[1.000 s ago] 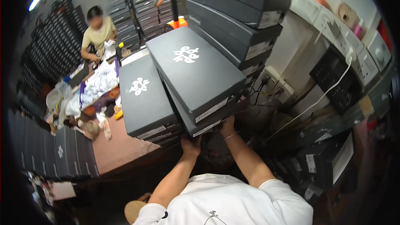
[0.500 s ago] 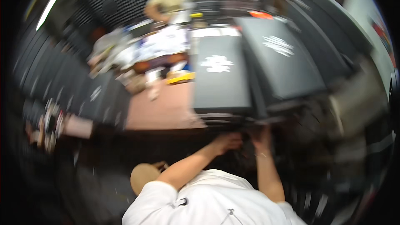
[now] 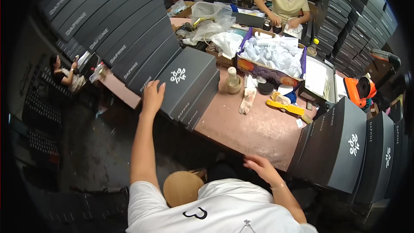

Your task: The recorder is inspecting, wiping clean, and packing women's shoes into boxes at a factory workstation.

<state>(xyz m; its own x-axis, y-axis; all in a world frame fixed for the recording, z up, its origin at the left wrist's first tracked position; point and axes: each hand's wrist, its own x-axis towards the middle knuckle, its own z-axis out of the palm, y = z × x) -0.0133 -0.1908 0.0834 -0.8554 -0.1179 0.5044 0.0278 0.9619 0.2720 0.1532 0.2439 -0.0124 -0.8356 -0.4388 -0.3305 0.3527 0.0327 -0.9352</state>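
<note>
The dark grey cardboard shoebox (image 3: 186, 84), carried overhead a second ago, is now being steadied on the pink tabletop (image 3: 254, 125) by the flat, open fingers (image 3: 156, 89) of the left hand (image 3: 152, 97), while the right hand (image 3: 263, 168), off the box, is hovering empty and loosely spread.

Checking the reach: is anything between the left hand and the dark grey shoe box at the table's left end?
Nothing visible: the left hand already rests on the near left edge of the dark grey lidded cardboard shoe box, with no object between them.

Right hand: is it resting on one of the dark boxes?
No, the right hand hovers open over the near edge of the pink table, touching no box.
</note>
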